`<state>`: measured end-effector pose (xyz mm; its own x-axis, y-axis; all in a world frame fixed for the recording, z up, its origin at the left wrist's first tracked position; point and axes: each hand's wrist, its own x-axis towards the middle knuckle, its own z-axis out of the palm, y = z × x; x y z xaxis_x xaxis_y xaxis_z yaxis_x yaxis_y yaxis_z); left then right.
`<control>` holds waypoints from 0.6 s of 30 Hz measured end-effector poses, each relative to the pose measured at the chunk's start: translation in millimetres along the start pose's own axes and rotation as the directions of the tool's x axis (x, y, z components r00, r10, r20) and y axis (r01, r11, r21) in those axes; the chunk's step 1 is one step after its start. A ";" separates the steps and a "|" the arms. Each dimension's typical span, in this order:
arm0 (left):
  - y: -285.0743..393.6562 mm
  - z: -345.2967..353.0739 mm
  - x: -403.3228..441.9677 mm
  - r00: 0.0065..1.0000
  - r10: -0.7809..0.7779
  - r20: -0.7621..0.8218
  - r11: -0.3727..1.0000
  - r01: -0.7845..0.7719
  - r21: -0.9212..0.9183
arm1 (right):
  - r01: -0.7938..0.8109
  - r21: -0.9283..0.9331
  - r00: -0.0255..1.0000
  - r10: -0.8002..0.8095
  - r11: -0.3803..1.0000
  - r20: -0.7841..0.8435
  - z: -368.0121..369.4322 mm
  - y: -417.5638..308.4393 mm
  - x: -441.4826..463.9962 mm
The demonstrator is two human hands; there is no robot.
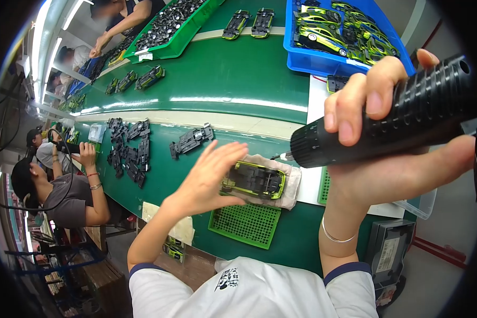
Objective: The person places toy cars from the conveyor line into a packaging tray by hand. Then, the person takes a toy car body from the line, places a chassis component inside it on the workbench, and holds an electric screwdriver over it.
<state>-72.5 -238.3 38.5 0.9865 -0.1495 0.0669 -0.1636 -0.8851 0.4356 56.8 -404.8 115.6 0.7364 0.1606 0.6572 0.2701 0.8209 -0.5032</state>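
My right hand (379,114) is wrapped round a black electric screwdriver (350,135), raised close to the camera, its bit pointing left. My left hand (209,177) has its fingers stretched out and thumb apart, beside the left end of an upside-down toy car (253,180). Whether it touches the car I cannot tell. The car is yellow-green with a black underside and lies on a pale folded cloth (292,185). Below the cloth is a green perforated tray (244,228). A loose black car chassis (192,140) lies beyond my left hand.
A pile of black chassis parts (130,151) lies on the green table to the left. At the back stand a blue bin (297,61) of toy cars and a green bin (183,47) of small parts. Several people work along the left; one (71,196) holds a black tool.
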 end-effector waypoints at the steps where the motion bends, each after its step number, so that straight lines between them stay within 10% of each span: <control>1: -6.4 -5.8 -7.7 1.000 -0.027 0.016 0.999 0.026 0.030 | 0.001 0.008 1.000 -0.001 1.000 -0.001 -0.1 0.5 -0.5; 15: -38.0 4.3 -17.6 0.998 -0.056 0.012 0.998 0.056 -0.041 | -0.123 -0.348 0.987 0.077 0.929 -0.141 11.0 0.3 -0.2; 18: -38.1 4.7 -12.7 0.998 -0.038 0.040 0.999 0.039 -0.027 | -0.005 -0.082 0.999 0.008 0.997 0.035 -2.0 6.0 -0.9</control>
<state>-78.8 -204.7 16.8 0.9910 -0.1329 0.0146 -0.1246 -0.8779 0.4624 59.0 -401.1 110.9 0.7162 0.1866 0.6725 0.3161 0.7723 -0.5510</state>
